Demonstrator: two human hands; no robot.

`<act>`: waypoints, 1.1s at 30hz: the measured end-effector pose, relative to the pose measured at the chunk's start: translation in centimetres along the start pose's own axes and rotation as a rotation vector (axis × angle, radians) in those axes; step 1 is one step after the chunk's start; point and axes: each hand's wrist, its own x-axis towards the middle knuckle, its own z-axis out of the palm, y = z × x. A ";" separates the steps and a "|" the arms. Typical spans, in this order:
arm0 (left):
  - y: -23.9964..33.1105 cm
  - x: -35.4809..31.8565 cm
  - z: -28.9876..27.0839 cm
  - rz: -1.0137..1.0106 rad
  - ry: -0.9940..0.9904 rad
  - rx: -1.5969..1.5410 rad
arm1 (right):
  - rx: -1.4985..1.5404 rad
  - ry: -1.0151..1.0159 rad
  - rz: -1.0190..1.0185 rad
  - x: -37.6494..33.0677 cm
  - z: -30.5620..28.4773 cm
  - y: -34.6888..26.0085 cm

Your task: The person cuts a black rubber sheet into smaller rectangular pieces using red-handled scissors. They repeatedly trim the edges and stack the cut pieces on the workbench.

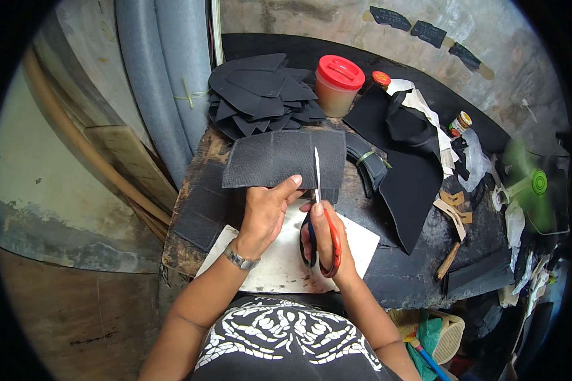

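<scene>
Cramped workshop corner, dark worn bench (190, 190) against stained wall. Cutting textured black sheet (279, 159): scissors (319, 216) biting in from near edge, blade reaching roughly halfway up, far half uncut. My left hand (265, 213) pinching sheet's near edge flat; my right hand (324, 238) closed through orange handles. Sheet looking rubbery, grid-grained, rectangular. White board (279, 267) lying beneath. Beyond: pile of curved black cut pieces (260, 95), red-lidded jar (337, 82), smooth black material (407, 171).

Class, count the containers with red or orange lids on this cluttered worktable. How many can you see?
3: a wide red-lidded plastic jar behind the black sheet, a small orange-capped bottle beside it, another small bottle farther right. Clutter may hide more.
</scene>
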 end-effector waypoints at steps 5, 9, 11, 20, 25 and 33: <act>-0.7 -0.5 -0.3 -0.080 -0.036 0.023 | 0.053 0.012 0.080 0.7 -0.3 0.1; -1.0 -0.3 -0.8 -0.109 -0.036 0.022 | 0.068 0.004 0.134 0.5 -0.4 0.3; -1.1 -0.2 -1.1 -0.120 -0.046 0.032 | 0.119 -0.005 0.132 0.7 -0.4 0.5; -1.1 -0.3 -1.8 -0.179 -0.049 0.017 | 0.187 0.027 0.250 1.1 -0.7 1.0; -1.0 -0.3 -1.9 -0.212 -0.050 0.048 | 0.263 0.018 0.242 1.8 -0.7 1.4; -0.9 -0.1 -2.4 -0.279 -0.061 0.188 | 0.398 -0.021 0.344 3.6 -1.6 1.9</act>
